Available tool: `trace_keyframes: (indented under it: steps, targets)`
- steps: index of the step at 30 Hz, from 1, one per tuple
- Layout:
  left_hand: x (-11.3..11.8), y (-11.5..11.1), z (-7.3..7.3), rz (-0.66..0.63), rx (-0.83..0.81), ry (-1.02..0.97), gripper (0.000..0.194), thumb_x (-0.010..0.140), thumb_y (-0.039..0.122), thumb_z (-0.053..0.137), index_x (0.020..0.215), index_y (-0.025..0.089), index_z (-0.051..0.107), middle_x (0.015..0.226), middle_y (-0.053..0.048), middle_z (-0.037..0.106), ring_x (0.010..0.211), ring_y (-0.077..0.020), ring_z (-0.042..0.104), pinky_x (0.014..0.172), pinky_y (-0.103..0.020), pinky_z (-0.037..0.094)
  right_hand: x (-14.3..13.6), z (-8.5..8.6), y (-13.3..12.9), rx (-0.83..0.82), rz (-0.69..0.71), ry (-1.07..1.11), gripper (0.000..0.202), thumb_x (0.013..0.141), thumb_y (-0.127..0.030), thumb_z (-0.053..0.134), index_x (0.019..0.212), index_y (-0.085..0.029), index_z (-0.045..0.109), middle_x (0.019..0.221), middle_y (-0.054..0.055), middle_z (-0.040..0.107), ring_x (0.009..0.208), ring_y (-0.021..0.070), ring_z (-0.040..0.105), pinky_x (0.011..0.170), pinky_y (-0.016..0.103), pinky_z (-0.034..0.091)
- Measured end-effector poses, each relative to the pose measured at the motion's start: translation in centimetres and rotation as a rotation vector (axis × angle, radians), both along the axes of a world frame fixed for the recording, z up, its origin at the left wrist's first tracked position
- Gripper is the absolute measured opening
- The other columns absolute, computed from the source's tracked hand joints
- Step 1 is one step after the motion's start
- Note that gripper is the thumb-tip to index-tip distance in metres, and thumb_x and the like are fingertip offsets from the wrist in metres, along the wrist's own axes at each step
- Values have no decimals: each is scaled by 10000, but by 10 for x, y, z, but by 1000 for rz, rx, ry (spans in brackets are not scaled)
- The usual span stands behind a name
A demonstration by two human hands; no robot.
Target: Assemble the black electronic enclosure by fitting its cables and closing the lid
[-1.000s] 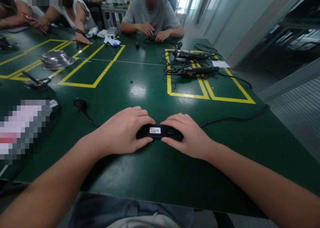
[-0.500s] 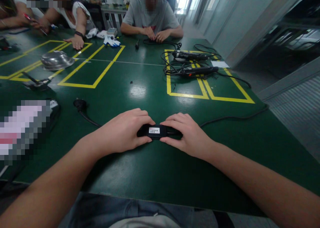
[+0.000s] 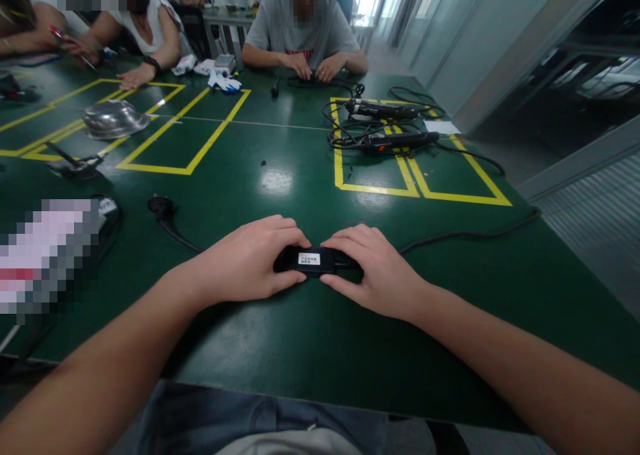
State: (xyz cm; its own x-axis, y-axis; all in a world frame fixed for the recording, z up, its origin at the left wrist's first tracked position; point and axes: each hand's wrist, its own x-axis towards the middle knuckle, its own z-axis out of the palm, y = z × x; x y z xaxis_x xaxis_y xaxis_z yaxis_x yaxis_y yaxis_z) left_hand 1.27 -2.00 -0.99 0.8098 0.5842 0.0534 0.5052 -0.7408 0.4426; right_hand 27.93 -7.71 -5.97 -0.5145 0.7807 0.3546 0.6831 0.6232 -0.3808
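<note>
A small black box with a white label [image 3: 309, 259] lies on the green table [image 3: 280, 348] in front of me, in line with a black cable [image 3: 465, 234]. My left hand [image 3: 260, 258] grips the box's left end between thumb and fingers. From the right, my right hand [image 3: 373, 268] pinches its other end the same way. The cable runs out past my right hand to the table's right edge. Beyond my left wrist the cord ends in a black plug [image 3: 161, 207].
Two black corded tools [image 3: 400, 140] lie in yellow tape frames at the back right. A metal bowl [image 3: 114, 118] and white-blue gloves [image 3: 224, 82] are at the back left. A blurred pink box [image 3: 45, 255] stands at left. Several people sit across the table.
My hands and the black box have hardly moved. Across the table at the left, a person's hand has shifted to the left, near the metal bowl.
</note>
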Motion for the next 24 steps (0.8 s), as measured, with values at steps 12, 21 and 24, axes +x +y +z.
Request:
trace_keyframes:
  steps: [12, 21, 24]
  targets:
    - [-4, 27, -24, 273, 157, 25, 398, 1002, 358, 671, 1341, 167, 751, 1279, -152, 730, 1192, -344, 645, 1117, -559, 538, 4, 3, -1, -25, -35, 78, 234, 919, -197, 651, 1122, -252, 548, 991, 73, 710, 876, 266, 673, 773, 409, 521]
    - [-5, 12, 0, 205, 57, -19, 198, 967, 378, 694, 1052, 200, 713, 996, -57, 714, 872, -233, 687, 802, -374, 533, 3, 2, 1, 57, 55, 56, 63, 1020, -181, 608, 1070, -215, 627, 941, 80, 738, 822, 242, 653, 758, 390, 519]
    - [-4, 7, 6, 147, -91, 112, 167, 936, 344, 733, 886, 224, 628, 769, 12, 663, 666, -179, 597, 629, -317, 385, 3, 2, 0, 16, 66, 53, 57, 1024, -178, 623, 1053, -225, 635, 948, 73, 745, 836, 233, 673, 769, 373, 534]
